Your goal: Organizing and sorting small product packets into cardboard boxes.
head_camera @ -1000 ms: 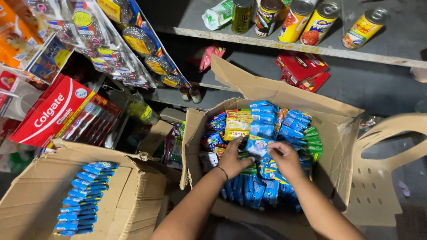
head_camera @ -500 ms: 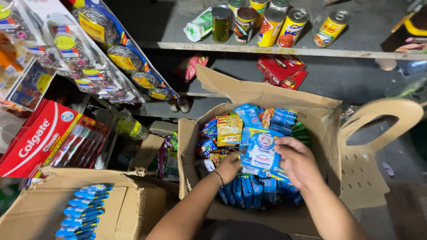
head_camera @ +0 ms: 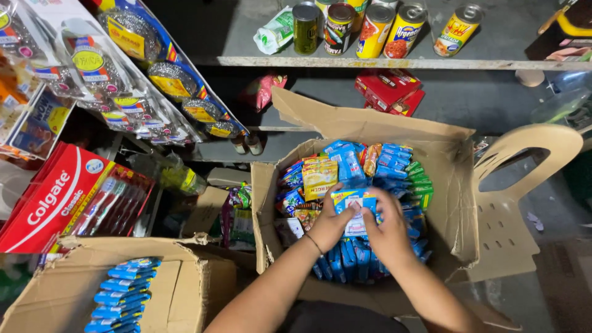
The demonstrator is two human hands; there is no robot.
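Note:
Both my hands are inside an open cardboard box (head_camera: 459, 185) full of small snack packets. My left hand (head_camera: 330, 225) and my right hand (head_camera: 388, 237) together grip a blue and white packet (head_camera: 356, 209) held just above the packets in the middle of the box. Rows of blue packets (head_camera: 345, 262) stand on edge below my hands. Yellow packets (head_camera: 319, 176), more blue packets (head_camera: 391, 160) and green packets (head_camera: 422, 185) fill the far side of the box.
A second cardboard box (head_camera: 185, 290) at lower left holds a row of blue sachets (head_camera: 120, 296). A beige plastic chair (head_camera: 512, 203) stands right of the box. Cans (head_camera: 376, 24) line a shelf above; red packs (head_camera: 388, 89) lie beneath it. Hanging scouring pads (head_camera: 154, 80) and a red carton (head_camera: 55, 197) are at left.
My hands rose from among the packets, the right one lifting a blue and white packet; now both hands hold it together. The view shifted slightly downward and left.

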